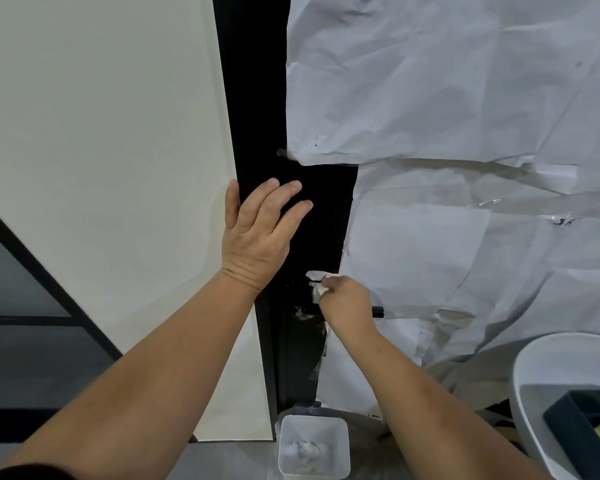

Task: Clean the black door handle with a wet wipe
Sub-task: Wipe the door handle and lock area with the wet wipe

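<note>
The black door handle sticks out to the right from behind my right hand; only its round end shows. My right hand is closed around a crumpled white wet wipe and presses it on the handle near the black door. My left hand lies flat, fingers spread, against the black door's edge above the handle, holding nothing.
Crumpled white paper taped over the door's right part. A white wall panel on the left. A white bin with used wipes stands on the floor below. A white round tub holding a dark tray is at lower right.
</note>
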